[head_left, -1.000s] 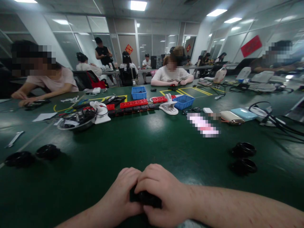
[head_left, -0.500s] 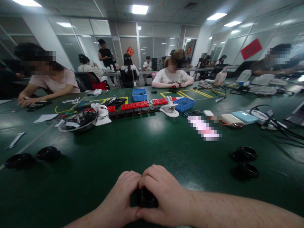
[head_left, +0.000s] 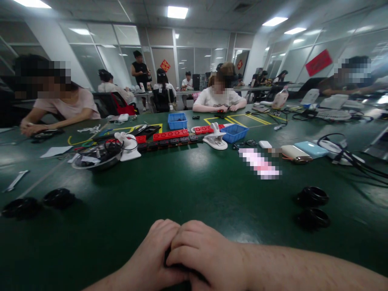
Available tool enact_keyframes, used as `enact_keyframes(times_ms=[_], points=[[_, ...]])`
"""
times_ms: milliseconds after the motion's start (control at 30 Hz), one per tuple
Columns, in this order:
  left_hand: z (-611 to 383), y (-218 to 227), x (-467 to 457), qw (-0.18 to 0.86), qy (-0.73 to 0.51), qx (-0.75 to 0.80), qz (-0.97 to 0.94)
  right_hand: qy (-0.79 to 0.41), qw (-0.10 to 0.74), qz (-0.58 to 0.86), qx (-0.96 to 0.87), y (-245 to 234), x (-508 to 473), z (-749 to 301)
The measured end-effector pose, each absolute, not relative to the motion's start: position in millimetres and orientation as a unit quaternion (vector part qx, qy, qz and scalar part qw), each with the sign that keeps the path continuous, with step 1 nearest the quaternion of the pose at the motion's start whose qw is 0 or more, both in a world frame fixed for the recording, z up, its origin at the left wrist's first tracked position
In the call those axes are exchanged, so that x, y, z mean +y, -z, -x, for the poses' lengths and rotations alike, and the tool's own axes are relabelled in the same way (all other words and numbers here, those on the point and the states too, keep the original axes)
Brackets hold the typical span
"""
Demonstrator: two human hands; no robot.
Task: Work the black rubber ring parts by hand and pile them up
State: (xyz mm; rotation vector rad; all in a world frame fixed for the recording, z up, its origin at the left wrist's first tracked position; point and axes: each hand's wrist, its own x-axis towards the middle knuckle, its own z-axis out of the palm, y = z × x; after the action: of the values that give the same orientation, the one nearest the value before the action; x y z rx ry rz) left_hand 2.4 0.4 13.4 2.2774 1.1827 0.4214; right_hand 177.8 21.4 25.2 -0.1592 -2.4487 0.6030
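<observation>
At the near edge of the view my left hand (head_left: 151,256) and my right hand (head_left: 209,252) are closed together around a black ring-shaped part (head_left: 167,258). Only dark slivers of the part show between the fingers; the rest is covered. The right fingers lie over the left hand's fingers. Two similar black ring-shaped parts (head_left: 313,196) lie to the right, one nearer me than the other. On the left are two more black rings (head_left: 59,198), side by side on the green tabletop (head_left: 127,198).
A wrench (head_left: 16,180) lies at the far left. Across the middle stand a metal bowl (head_left: 97,163), red power strips (head_left: 170,135), a white clip stand (head_left: 216,139) and blue bins (head_left: 235,132). Cables (head_left: 360,157) trail at right. A person (head_left: 220,99) sits opposite.
My right fingers have curled further over the left hand, and the black part, visible in the gap before, is now mostly covered. The view has shifted slightly.
</observation>
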Motion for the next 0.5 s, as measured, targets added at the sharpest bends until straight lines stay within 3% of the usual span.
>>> enact_keyframes(times_ms=[267, 500], points=[[0.6, -6.2, -1.0, 0.278, -0.175, 0.452, -0.829, -0.218, 0.356, 0.211, -0.884, -22.3, 16.2, -177.7], [-0.4, -9.3, -3.0, 0.239, -0.182, 0.471, -0.829, -0.2, 0.299, 0.279, -0.89, -18.8, 17.6, -176.3]])
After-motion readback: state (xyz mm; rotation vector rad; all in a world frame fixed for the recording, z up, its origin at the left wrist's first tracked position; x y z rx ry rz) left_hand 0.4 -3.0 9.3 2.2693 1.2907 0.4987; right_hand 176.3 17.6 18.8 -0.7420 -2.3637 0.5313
